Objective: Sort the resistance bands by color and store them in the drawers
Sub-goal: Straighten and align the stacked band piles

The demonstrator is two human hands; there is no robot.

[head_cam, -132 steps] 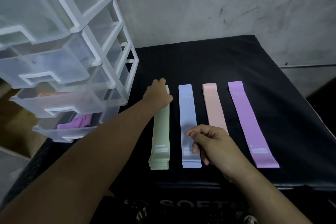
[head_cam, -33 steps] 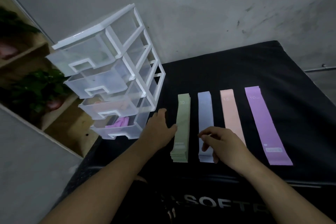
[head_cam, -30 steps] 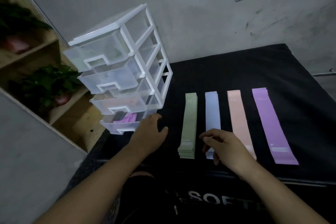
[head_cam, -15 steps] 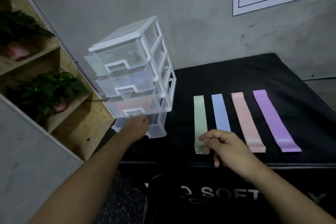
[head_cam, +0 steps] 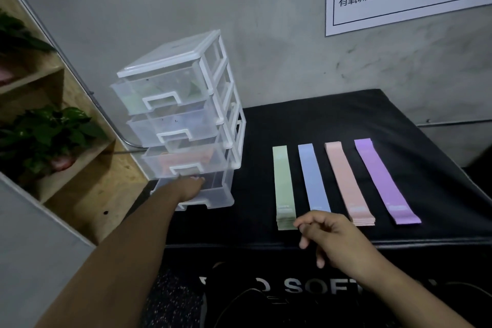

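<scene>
The left hand touches the bottom drawer, perhaps to close it; its grip is unclear. The right hand hovers relaxed and empty near the green bands.

Drawer unit on mat, left end (near the wall). Four band stacks in a row to its right. Shelf with plant further left.

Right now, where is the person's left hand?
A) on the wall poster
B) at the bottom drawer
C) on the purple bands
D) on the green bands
B: the left hand reaches across and touches the front of the bottom drawer.
</scene>
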